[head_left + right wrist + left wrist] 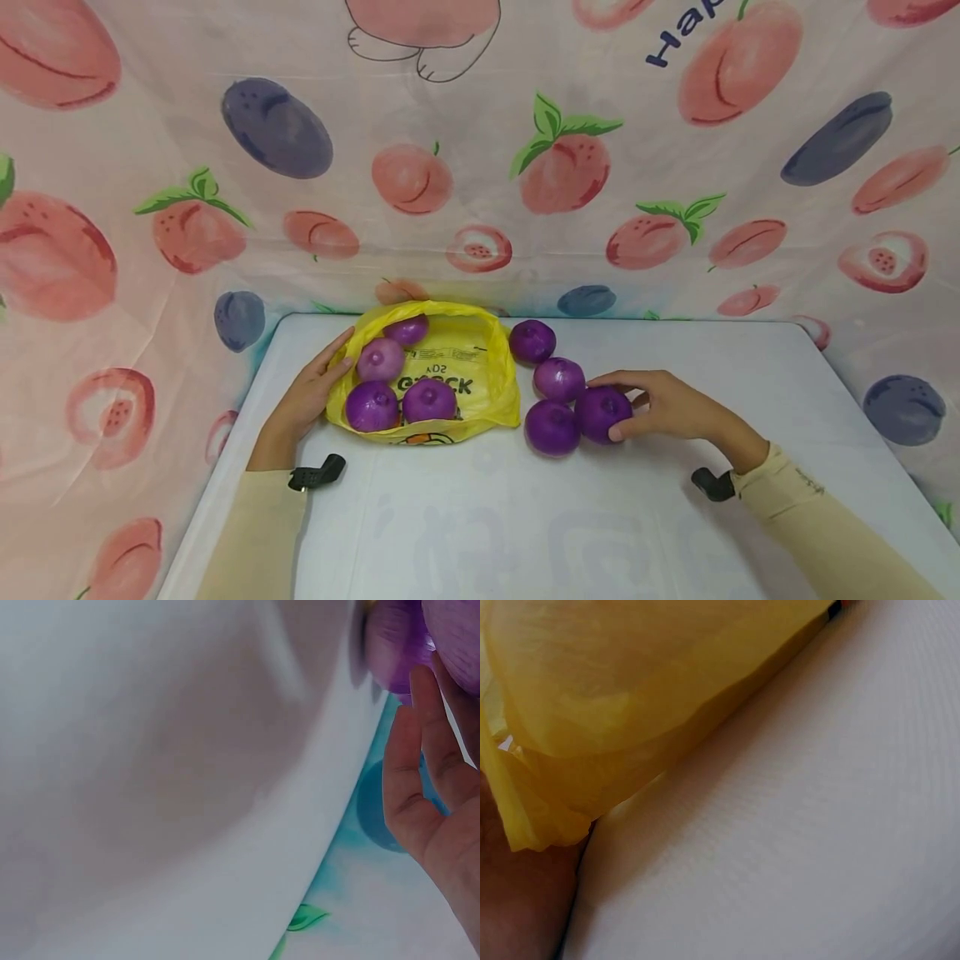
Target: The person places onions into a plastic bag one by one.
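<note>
A yellow plastic bag (480,375) with dark print lies with its mouth open, several shiny purple onions (430,400) inside. My left hand (307,396) rests along the bag's left side with its fingers straight; the left wrist view shows the yellow plastic (615,742) against the palm. To the right of the bag is a cluster of more purple onions: one at the back (532,342), a lighter one (559,379), and one in front (552,428). My right hand (663,404) holds the rightmost onion (602,414) between thumb and fingers.
Everything sits on a white-covered table (480,517). A fruit-printed cloth (420,250) hangs behind it and at the sides. A small black camera is strapped to each wrist.
</note>
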`<move>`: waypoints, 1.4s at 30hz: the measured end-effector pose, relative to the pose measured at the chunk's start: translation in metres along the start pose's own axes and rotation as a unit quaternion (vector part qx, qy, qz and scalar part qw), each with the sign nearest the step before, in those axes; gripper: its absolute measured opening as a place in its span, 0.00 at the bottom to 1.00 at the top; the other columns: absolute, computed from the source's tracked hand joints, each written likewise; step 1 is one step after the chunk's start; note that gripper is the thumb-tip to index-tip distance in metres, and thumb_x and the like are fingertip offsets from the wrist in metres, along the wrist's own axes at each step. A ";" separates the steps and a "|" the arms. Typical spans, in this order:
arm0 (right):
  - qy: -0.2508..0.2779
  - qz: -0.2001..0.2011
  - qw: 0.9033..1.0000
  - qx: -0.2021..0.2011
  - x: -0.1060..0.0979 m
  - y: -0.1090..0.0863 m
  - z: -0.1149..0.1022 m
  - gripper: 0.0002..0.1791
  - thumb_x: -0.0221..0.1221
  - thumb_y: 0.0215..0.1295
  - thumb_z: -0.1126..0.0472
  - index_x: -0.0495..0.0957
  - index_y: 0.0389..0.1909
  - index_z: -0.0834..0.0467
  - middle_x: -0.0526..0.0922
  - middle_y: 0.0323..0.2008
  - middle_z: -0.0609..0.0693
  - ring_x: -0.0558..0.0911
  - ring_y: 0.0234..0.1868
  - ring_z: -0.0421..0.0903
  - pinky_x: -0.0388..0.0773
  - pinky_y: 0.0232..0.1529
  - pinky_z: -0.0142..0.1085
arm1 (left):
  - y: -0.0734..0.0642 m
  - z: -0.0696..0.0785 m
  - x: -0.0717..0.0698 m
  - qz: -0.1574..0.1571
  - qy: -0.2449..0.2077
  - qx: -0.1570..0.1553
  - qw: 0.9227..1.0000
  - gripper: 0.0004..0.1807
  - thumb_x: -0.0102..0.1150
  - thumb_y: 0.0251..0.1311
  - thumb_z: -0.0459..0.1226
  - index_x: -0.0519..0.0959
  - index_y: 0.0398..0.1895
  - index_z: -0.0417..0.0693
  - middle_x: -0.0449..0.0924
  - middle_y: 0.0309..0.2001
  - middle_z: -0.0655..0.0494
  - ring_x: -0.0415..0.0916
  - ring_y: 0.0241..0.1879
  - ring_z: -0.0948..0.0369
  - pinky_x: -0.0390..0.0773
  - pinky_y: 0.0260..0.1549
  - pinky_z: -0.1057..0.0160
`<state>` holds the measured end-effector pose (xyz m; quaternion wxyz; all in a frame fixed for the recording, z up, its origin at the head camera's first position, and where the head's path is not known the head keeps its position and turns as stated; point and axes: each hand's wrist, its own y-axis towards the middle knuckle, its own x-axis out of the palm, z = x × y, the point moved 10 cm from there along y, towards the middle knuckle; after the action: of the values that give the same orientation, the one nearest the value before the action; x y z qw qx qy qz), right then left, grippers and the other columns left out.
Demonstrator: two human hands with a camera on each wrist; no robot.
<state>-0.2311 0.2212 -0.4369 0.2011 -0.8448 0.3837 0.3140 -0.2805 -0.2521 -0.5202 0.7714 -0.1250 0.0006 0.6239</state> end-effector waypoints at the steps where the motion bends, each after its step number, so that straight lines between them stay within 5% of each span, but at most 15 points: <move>1: 0.000 0.002 1.000 -0.002 -0.001 0.001 -0.002 0.34 0.75 0.57 0.48 0.77 0.66 0.44 0.81 0.62 0.48 0.81 0.58 0.44 0.84 0.51 0.38 | 0.000 0.001 0.000 0.000 0.001 0.001 1.000 0.32 0.49 0.76 0.54 0.54 0.79 0.81 0.44 0.84 0.58 0.44 0.82 0.53 0.52 0.78 0.46; 21: 0.037 0.009 0.999 -0.024 0.004 0.045 -0.032 0.34 0.75 0.57 0.49 0.76 0.66 0.37 0.82 0.61 0.39 0.81 0.58 0.43 0.83 0.55 0.41 | -0.001 0.000 -0.001 0.007 0.004 0.000 1.000 0.32 0.49 0.75 0.55 0.54 0.79 0.81 0.44 0.84 0.58 0.42 0.82 0.52 0.50 0.79 0.44; 42: 0.128 -0.009 0.992 -0.007 0.023 0.086 -0.043 0.36 0.73 0.59 0.53 0.74 0.70 0.48 0.75 0.67 0.57 0.82 0.58 0.53 0.83 0.58 0.47 | 0.000 0.000 -0.001 0.005 0.002 0.006 1.000 0.32 0.50 0.75 0.55 0.55 0.79 0.81 0.46 0.83 0.59 0.46 0.82 0.52 0.53 0.78 0.46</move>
<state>-0.2699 0.1309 -0.4302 0.1468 -0.8827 0.3967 0.2047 -0.2804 -0.2528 -0.5196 0.7689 -0.1211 0.0066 0.6277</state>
